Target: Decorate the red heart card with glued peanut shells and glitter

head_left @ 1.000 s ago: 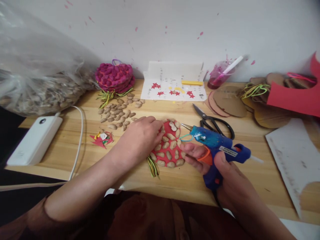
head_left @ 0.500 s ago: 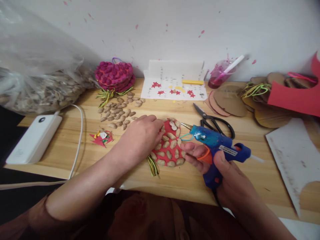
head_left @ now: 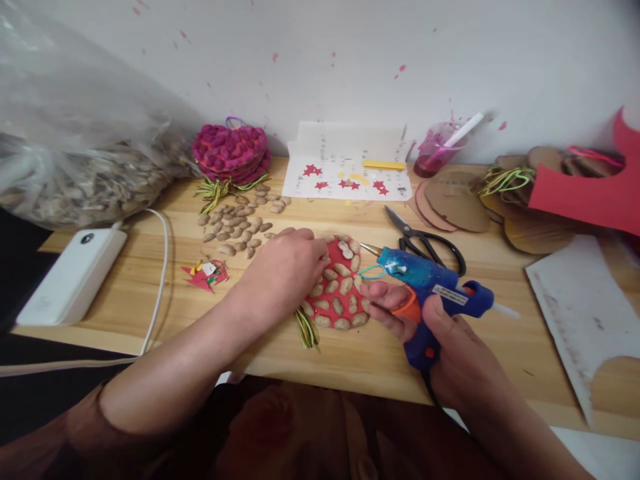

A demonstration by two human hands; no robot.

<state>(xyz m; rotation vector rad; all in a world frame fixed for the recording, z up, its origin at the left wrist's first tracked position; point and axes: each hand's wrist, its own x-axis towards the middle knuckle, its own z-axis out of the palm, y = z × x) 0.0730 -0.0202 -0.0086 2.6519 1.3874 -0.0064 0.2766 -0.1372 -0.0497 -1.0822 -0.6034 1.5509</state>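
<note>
My right hand [head_left: 450,340] is wrapped round the handle of a blue hot glue gun [head_left: 425,273], its fingers at the orange trigger. The metal nozzle points left, just above the right edge of a red disc [head_left: 332,265] covered with several peanuts [head_left: 346,285]. My left hand [head_left: 293,267] is closed at the disc's upper left edge, the fingertips pinching a peanut [head_left: 325,255] that is mostly hidden. From the disc's lower left hangs a yellow-green yarn tassel [head_left: 307,329]. A turquoise loop [head_left: 373,271] shows at its right side.
Loose peanuts [head_left: 235,223] lie behind my left arm, near a magenta-covered ornament [head_left: 230,152]. Black scissors [head_left: 425,240] rest behind the glue gun. A plastic bag of peanuts [head_left: 90,173], a white power bank [head_left: 73,277] and its cable stand left; cardboard pieces [head_left: 457,200] lie right.
Both hands keep nearly the same pose over the disc. The view has shifted slightly, and the glue gun sits a touch further left in it.
</note>
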